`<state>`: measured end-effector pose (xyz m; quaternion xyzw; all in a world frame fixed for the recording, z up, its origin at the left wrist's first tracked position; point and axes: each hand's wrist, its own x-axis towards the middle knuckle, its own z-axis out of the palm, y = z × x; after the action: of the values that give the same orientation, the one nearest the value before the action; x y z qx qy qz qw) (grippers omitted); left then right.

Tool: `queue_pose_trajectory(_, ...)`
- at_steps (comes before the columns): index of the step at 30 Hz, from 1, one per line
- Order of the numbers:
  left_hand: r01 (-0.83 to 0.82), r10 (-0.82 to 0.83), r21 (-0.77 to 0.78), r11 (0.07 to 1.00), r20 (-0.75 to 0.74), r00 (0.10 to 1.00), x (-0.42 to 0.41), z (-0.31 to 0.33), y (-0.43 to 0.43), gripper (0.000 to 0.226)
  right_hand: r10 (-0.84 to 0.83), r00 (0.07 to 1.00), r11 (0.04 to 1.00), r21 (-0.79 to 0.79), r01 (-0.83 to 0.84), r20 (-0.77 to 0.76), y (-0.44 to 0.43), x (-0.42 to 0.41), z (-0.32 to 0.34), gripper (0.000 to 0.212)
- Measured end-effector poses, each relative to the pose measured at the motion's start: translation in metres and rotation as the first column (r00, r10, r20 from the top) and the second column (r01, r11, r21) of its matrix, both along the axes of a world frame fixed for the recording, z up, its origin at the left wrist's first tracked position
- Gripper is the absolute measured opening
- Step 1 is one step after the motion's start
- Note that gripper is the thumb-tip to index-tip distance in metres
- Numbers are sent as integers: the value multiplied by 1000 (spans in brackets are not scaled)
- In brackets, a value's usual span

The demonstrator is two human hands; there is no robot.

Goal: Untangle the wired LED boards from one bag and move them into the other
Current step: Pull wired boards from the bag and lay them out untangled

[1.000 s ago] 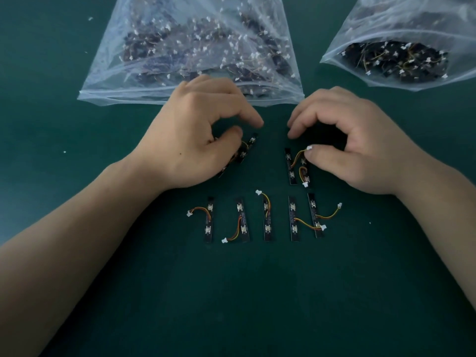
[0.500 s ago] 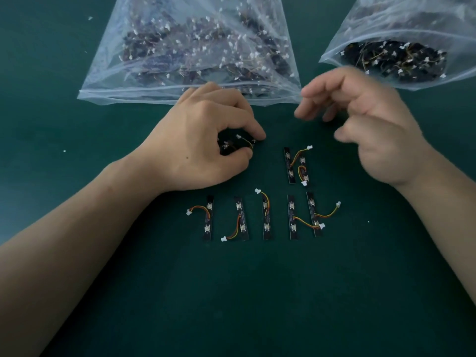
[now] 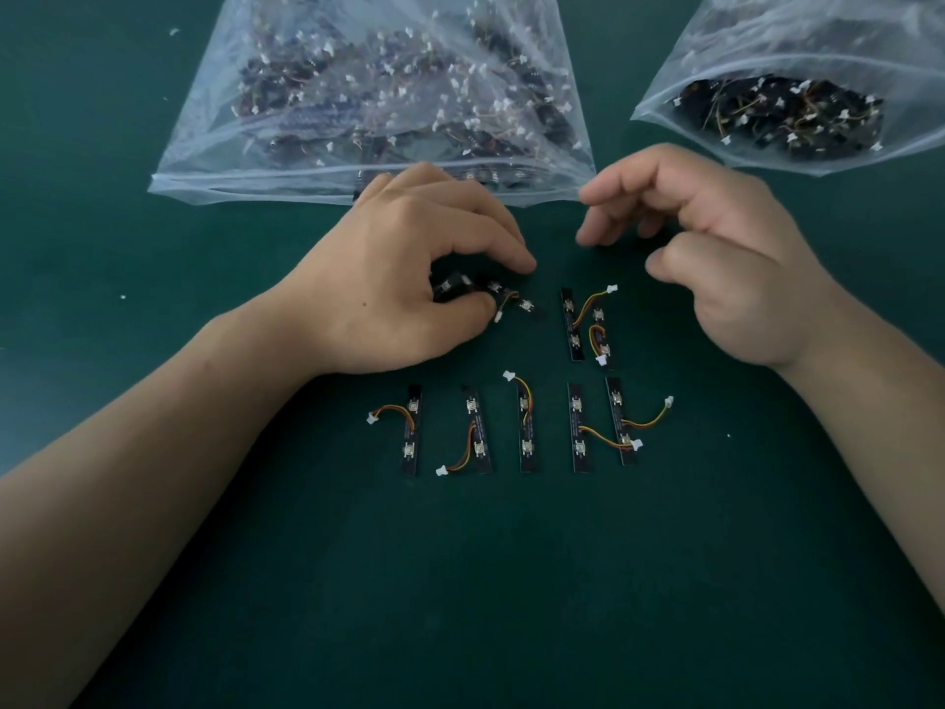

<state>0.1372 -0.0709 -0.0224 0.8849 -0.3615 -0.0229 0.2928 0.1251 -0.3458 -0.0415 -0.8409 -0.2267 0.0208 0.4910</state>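
Observation:
My left hand [image 3: 409, 268] pinches a small clump of black LED boards [image 3: 503, 296] with orange wires against the green mat, thumb and fingers closed on it. My right hand [image 3: 716, 248] hovers to the right with curled, parted fingers and holds nothing. Below it lie two separated boards [image 3: 571, 324]. Nearer me, a row of several boards [image 3: 526, 427] lies side by side, each with a short wire and white plug. A large clear bag [image 3: 368, 94] full of tangled boards lies behind my left hand. A second clear bag [image 3: 777, 115] holding boards lies at the far right.
The dark green mat [image 3: 460, 580] covers the whole work surface. Small white specks [image 3: 122, 297] lie on it at the left. My forearms come in from the lower left and lower right.
My right hand has lifted off the two upper boards and drawn up and to the right, leaving them on the mat. My left hand has shifted its grip on the clump.

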Motion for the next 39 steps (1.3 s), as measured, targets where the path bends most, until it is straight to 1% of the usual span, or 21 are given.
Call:
queue_pose_trajectory(4, -29, 30, -27, 999, 16, 999, 1, -2, 1, 32, -3, 1000, 1000, 5, 3, -2, 0, 0, 1, 57)
queue_pose_trajectory(7, -21, 23, -33, 999, 59, 998, 2, -6, -1, 16, -3, 1000, 1000, 11, 3, -1, 0, 0, 0, 55)
queue_pose_trajectory(9, -14, 18, -46, 999, 70, 997, 2, -7, -1, 12, -4, 1000, 1000, 15, 5, -1, 0, 0, 0, 54)
queue_pose_trajectory(15, 48, -46, -45, 998, 46, 998, 3, -7, 3, 14, -6, 1000, 1000, 24, 7, -3, 1, 0, -1, 51)
queue_pose_trajectory(18, 18, -15, -45, 999, 62, 998, 4, -8, 1, 22, -7, 1000, 1000, 25, 7, -2, 1, 0, -1, 51)
queue_pose_trajectory(22, -29, 34, -63, 998, 70, 997, 4, -11, -1, 11, -8, 1000, 1000, 24, 8, 1, 2, 0, 0, 49)
queue_pose_trajectory(27, -2, 6, -56, 998, 82, 997, 4, -12, 1, 13, -23, 1000, 1000, 19, 23, -1, 2, -1, 1, 42)
queue_pose_trajectory(30, 23, -19, -58, 998, 83, 996, 5, -12, 1, 17, -23, 1000, 1000, 20, 23, 2, 2, -2, 2, 39)
queue_pose_trajectory(34, -37, 44, -108, 994, 70, 997, 7, -11, 2, 35, -23, 1000, 1000, 17, 23, 4, 3, -2, 2, 37)
queue_pose_trajectory(37, -41, 45, -52, 998, 71, 996, 6, -12, 1, 25, -18, 1000, 1000, 15, 18, 8, 2, -3, 2, 37)
queue_pose_trajectory(39, -27, 29, -28, 999, 79, 996, 4, -12, 1, 23, -12, 1000, 1000, 13, 11, 5, 2, -3, 3, 37)
